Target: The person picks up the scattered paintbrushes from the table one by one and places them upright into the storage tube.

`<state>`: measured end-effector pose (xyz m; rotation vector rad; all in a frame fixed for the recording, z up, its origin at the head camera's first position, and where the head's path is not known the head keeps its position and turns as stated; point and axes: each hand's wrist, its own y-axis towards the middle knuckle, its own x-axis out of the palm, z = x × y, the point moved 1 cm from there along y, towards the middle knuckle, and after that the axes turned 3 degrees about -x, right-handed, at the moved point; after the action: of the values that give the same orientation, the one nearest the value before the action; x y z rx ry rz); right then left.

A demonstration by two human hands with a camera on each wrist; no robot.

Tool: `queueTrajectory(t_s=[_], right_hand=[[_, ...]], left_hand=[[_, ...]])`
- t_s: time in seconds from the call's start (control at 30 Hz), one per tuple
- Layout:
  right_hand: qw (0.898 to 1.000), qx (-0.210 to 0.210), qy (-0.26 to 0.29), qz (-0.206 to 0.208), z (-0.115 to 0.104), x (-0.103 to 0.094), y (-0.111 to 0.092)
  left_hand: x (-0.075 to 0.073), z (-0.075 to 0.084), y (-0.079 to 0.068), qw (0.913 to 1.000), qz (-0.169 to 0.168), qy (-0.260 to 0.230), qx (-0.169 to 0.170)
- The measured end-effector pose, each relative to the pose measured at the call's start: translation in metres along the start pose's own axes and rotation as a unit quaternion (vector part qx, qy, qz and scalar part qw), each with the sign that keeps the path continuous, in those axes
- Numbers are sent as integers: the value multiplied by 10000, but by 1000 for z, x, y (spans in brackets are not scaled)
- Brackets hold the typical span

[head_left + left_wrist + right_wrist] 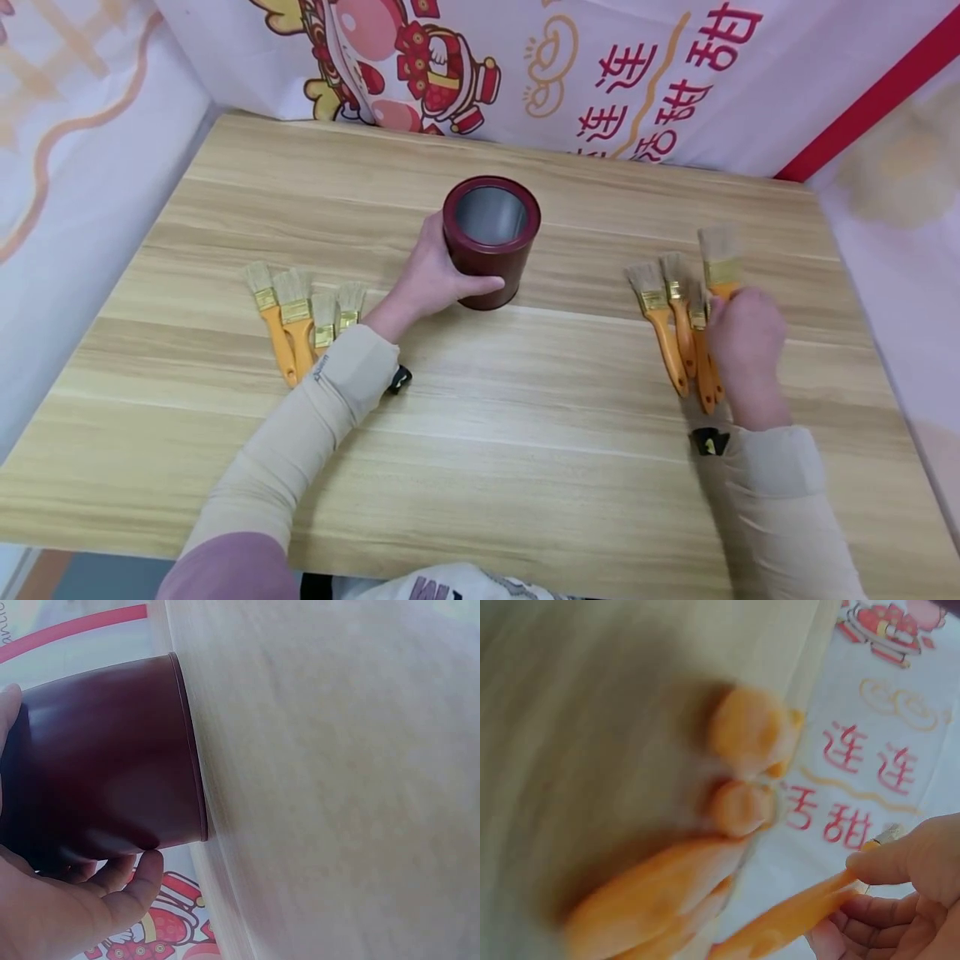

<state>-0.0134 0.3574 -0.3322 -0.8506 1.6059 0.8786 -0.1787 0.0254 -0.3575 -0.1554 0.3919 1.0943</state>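
Observation:
A dark red can with an open top stands upright on the wooden table. My left hand holds its side, thumb across the front; in the left wrist view the fingers curl round the can close to its base. At the right, my right hand pinches a paintbrush, bristles pointing away from me. The right wrist view shows thumb and fingers on its orange handle. Several other paintbrushes lie fanned just left of that hand, handles toward me.
More paintbrushes with orange handles lie at the left, partly covered by my left forearm. The wooden table runs back to a white printed cloth with red characters and a cartoon figure.

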Motion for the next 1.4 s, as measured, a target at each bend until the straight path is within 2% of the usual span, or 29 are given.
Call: queueTrajectory(t_s=[0.17, 0.3, 0.43, 0.57, 0.73, 1.17, 1.27, 1.4], right_hand=[[9938, -370, 561, 888, -19, -6, -3], [9798, -776, 858, 1634, -34, -8, -5], [9662, -1082, 1025, 2102, -50, -10, -9], [9604, -1186, 1363, 2120, -64, -11, -11], [9620, -1104, 1606, 1914, -73, -7, -11], [9611, -886, 1928, 1769, -80, -7, -13], [9583, -940, 2005, 1804, -83, -8, -14], [9492, -1120, 2254, 1891, -92, -13, -16]], left_hand=[[0, 0, 2, 9999, 31, -81, 121], [1, 0, 1, 9999, 46, -118, 91], [1, -1, 0, 10000, 63, -59, -35], [1, -1, 0, 9999, 87, -16, -83], [1, -1, 1, 9999, 85, 54, -71], [0, 1, -2, 9998, 144, 111, -69], [0, 1, -3, 9998, 128, 89, -78], [0, 2, -4, 9999, 97, 65, -124]])
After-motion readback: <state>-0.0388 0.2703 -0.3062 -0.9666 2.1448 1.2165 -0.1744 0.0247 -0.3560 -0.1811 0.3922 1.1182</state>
